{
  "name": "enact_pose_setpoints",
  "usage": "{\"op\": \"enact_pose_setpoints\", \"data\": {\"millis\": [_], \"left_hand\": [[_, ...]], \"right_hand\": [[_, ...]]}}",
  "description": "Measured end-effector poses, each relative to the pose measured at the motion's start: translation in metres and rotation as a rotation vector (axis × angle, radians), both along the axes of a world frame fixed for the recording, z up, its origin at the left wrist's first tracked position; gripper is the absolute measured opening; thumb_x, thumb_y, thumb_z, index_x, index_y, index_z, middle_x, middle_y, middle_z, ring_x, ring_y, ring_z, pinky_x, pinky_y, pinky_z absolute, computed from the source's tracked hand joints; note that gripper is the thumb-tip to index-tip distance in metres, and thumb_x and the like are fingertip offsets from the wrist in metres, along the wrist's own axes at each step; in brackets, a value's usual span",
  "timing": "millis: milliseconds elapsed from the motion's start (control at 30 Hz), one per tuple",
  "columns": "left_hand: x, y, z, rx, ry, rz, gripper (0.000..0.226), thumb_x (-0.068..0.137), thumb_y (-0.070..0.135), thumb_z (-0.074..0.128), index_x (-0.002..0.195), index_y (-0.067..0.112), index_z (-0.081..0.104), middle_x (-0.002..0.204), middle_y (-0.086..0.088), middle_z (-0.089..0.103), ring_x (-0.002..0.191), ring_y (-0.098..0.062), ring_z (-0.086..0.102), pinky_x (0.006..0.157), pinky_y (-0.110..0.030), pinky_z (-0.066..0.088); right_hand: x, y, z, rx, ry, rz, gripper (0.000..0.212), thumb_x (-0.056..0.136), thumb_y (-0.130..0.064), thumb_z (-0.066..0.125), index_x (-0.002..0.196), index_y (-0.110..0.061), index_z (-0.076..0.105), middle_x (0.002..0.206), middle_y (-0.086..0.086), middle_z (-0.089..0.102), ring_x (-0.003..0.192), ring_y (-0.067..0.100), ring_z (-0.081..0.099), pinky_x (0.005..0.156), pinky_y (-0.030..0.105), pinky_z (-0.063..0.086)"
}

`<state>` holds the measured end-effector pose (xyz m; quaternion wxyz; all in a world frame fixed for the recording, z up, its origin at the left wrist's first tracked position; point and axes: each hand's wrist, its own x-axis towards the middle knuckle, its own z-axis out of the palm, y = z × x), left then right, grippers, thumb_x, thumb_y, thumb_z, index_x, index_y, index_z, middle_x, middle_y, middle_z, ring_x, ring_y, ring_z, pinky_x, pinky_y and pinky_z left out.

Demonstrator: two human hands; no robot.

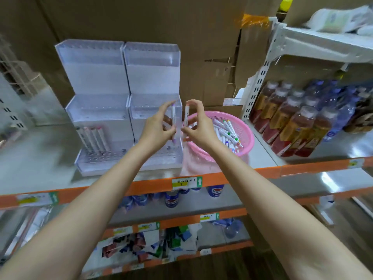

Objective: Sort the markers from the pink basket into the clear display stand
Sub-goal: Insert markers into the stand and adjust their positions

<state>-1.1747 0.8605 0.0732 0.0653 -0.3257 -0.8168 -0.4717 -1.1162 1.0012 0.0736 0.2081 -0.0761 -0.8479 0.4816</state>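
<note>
Two clear stepped display stands (pixel 96 110) sit side by side on the shelf. Several markers (pixel 92 138) stand in the bottom tier of the left-hand stand. A pink basket (pixel 245 130) holding several white markers (pixel 228 130) stands just right of the stands. My left hand (pixel 156 128) pinches a white marker with a purple tip (pixel 173 118), held upright in front of the right-hand stand. Beside it my right hand (pixel 198 126) pinches another white marker (pixel 186 114), also upright, over the basket's left rim.
Packs of bottled drinks (pixel 292 122) fill the shelf to the right, behind a white shelf upright (pixel 256 91). Cardboard boxes (pixel 201 37) form the back wall. The orange shelf edge (pixel 222 176) runs below, with cans (pixel 171 199) and packets on lower shelves.
</note>
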Motion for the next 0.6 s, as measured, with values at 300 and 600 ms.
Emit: {"op": "enact_pose_setpoints", "data": {"millis": [300, 600], "left_hand": [[-0.018, -0.106, -0.005, -0.017, 0.021, 0.102, 0.056, 0.087, 0.007, 0.062, 0.132, 0.035, 0.042, 0.081, -0.005, 0.065, 0.058, -0.011, 0.064, 0.060, -0.021, 0.052], [-0.045, -0.159, -0.001, 0.051, 0.069, 0.159, 0.049, 0.086, 0.004, 0.060, 0.130, 0.023, 0.049, 0.074, 0.002, 0.058, 0.068, -0.006, 0.059, 0.067, -0.013, 0.047]], "right_hand": [[-0.040, -0.097, -0.008, -0.003, -0.004, 0.089, 0.062, 0.085, 0.007, 0.057, 0.134, -0.025, 0.035, 0.076, 0.009, 0.054, 0.066, 0.033, 0.061, 0.059, 0.053, 0.057], [-0.075, -0.158, -0.011, 0.041, 0.091, 0.011, 0.057, 0.085, 0.004, 0.057, 0.129, -0.026, 0.039, 0.070, 0.004, 0.054, 0.065, 0.030, 0.062, 0.060, 0.054, 0.055]]}}
